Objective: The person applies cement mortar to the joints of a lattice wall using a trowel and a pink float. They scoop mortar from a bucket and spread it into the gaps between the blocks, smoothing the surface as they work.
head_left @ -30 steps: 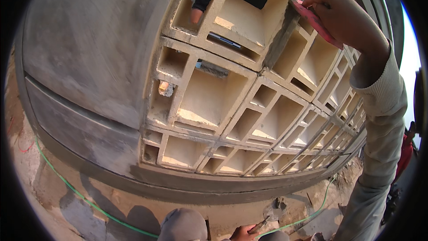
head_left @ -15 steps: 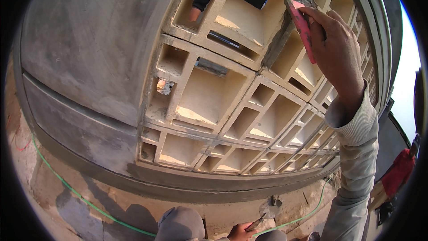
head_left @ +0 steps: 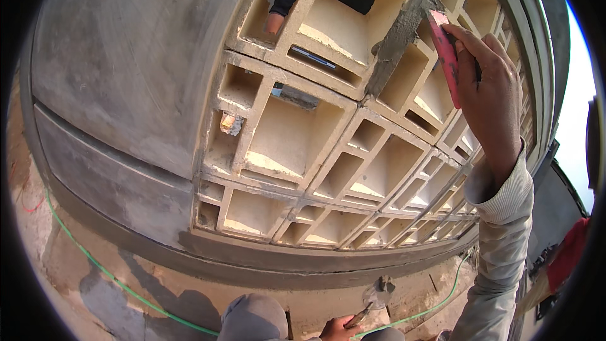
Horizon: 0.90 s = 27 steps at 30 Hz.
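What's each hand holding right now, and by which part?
Right hand: a pink float, gripped from its palm-facing side, exact spot hidden. Left hand: a trowel, by its handle.

Left hand [head_left: 341, 328] cut off by lower edge, part of red float [head_left: 445, 60] hidden behind right hand [head_left: 491, 72], green hose [head_left: 101, 268] interrupted near knee [head_left: 254, 317], black-sleeved limb [head_left: 282, 3] mostly hidden behind blocks [head_left: 278, 132], red garment [head_left: 566, 254] cropped at right
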Each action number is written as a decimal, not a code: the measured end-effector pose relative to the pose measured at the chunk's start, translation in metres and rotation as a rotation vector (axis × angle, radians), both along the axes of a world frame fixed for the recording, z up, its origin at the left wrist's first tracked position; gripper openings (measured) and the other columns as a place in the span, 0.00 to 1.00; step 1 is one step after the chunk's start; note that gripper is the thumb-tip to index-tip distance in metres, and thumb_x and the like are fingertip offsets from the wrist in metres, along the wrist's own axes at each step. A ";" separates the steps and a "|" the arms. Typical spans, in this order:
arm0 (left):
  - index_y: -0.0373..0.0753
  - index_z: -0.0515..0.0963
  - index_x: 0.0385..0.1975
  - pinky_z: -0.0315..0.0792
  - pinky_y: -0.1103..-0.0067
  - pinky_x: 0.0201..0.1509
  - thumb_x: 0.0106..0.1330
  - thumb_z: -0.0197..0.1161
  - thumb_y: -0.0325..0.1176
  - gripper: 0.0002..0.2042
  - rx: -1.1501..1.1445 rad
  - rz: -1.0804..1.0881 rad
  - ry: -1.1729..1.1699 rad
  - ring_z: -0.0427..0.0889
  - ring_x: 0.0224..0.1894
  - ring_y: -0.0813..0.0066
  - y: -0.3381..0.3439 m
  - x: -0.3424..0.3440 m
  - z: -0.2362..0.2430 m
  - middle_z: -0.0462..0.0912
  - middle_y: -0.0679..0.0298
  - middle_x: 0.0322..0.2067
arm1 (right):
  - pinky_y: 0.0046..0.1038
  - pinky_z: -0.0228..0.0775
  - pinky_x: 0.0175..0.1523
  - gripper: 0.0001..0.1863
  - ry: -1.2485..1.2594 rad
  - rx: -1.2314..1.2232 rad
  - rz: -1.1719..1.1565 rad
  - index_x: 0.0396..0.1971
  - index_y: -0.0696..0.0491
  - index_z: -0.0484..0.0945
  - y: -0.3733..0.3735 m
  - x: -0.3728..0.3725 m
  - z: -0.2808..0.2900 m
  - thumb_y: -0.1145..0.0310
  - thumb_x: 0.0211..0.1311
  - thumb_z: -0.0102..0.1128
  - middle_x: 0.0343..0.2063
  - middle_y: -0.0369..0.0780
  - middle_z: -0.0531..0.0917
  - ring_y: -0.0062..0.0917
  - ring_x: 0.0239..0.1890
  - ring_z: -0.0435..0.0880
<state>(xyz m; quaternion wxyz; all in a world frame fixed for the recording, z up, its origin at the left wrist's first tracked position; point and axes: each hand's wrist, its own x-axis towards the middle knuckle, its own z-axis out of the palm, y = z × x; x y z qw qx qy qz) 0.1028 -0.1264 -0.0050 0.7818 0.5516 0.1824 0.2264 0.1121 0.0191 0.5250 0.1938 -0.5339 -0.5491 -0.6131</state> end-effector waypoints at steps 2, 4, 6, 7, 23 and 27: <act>0.36 0.83 0.46 0.75 0.75 0.32 0.61 0.67 0.32 0.14 -0.011 -0.062 0.036 0.81 0.28 0.78 0.004 -0.006 0.013 0.85 0.65 0.26 | 0.40 0.75 0.44 0.16 -0.127 0.061 -0.040 0.50 0.44 0.86 0.000 0.004 0.037 0.62 0.71 0.51 0.32 0.43 0.82 0.39 0.36 0.84; 0.36 0.83 0.45 0.74 0.75 0.30 0.61 0.67 0.33 0.14 -0.037 -0.099 0.064 0.80 0.26 0.79 0.006 -0.008 0.015 0.84 0.66 0.25 | 0.40 0.77 0.49 0.17 -0.184 0.050 -0.041 0.49 0.45 0.86 0.011 0.004 0.054 0.62 0.71 0.49 0.35 0.43 0.85 0.40 0.41 0.86; 0.37 0.84 0.45 0.73 0.75 0.29 0.61 0.69 0.34 0.14 -0.081 -0.119 0.073 0.79 0.25 0.80 0.004 -0.003 0.007 0.83 0.66 0.24 | 0.40 0.77 0.51 0.17 -0.219 0.021 -0.094 0.49 0.45 0.86 0.026 -0.003 0.053 0.63 0.71 0.48 0.36 0.43 0.86 0.40 0.43 0.86; 0.37 0.84 0.45 0.73 0.75 0.28 0.61 0.69 0.34 0.14 -0.055 -0.113 0.063 0.78 0.24 0.80 0.002 0.000 0.001 0.83 0.66 0.24 | 0.41 0.76 0.52 0.17 -0.164 0.006 -0.116 0.47 0.47 0.86 0.029 -0.006 0.042 0.64 0.71 0.48 0.35 0.44 0.86 0.41 0.43 0.86; 0.37 0.83 0.44 0.77 0.72 0.35 0.57 0.73 0.37 0.17 0.037 -0.072 0.068 0.83 0.30 0.73 0.003 -0.006 0.003 0.85 0.61 0.27 | 0.25 0.76 0.39 0.14 0.153 -0.582 0.055 0.47 0.55 0.86 -0.022 -0.034 0.035 0.69 0.72 0.53 0.30 0.42 0.85 0.22 0.29 0.84; 0.36 0.83 0.43 0.77 0.71 0.36 0.57 0.73 0.38 0.17 0.098 -0.092 0.110 0.84 0.31 0.70 0.002 -0.003 0.002 0.86 0.57 0.28 | 0.30 0.76 0.41 0.15 -0.006 -0.608 -0.460 0.46 0.55 0.85 -0.017 -0.112 0.045 0.62 0.69 0.59 0.34 0.42 0.87 0.26 0.35 0.85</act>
